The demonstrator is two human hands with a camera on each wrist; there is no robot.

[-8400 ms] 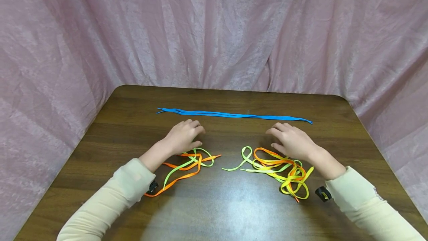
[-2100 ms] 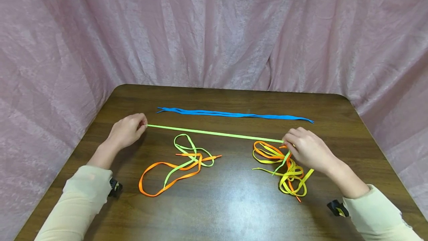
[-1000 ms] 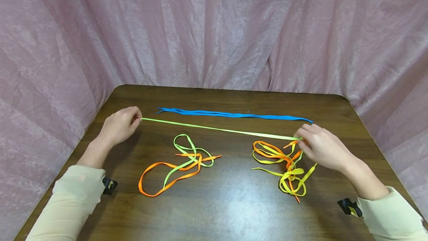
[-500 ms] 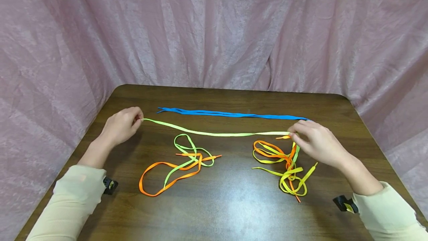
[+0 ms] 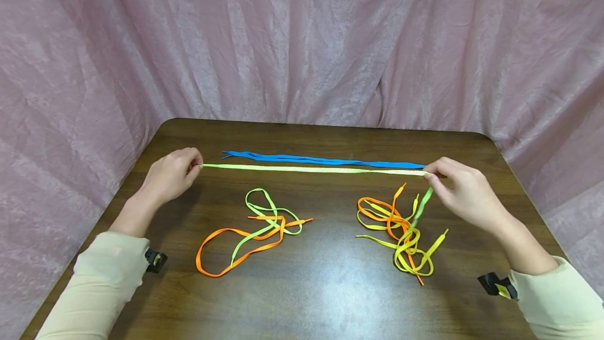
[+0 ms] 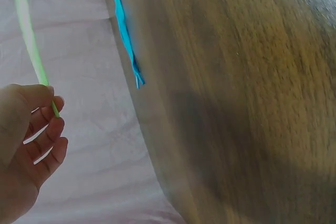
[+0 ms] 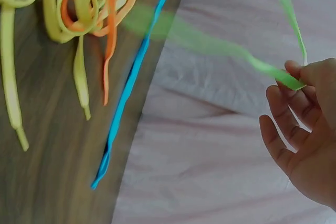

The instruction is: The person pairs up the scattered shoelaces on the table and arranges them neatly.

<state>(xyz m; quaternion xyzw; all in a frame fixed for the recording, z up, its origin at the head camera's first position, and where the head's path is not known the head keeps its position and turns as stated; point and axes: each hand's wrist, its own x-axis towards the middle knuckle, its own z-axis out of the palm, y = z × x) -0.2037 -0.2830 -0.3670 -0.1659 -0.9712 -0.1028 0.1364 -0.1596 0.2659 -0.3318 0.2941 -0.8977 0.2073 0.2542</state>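
Observation:
A light green shoelace is stretched above the table between the two hands. My left hand pinches its end; in the left wrist view the tip pokes out past the thumb. My right hand pinches the lace between thumb and forefinger, and a loose green length runs from there down to the tangle. That tangle of yellow laces and orange lace lies at the right. Behind the stretched lace lie blue shoelaces, their right end hidden by my right hand in the head view.
At the left of the brown wooden table an orange lace and a green lace lie in loops. A pink curtain hangs behind the table's far edge.
Both hands took hold of the green lace and spread apart. In the last second my right hand moved away from me and up; the lace sagged, then went taut, leaving most of the tangle.

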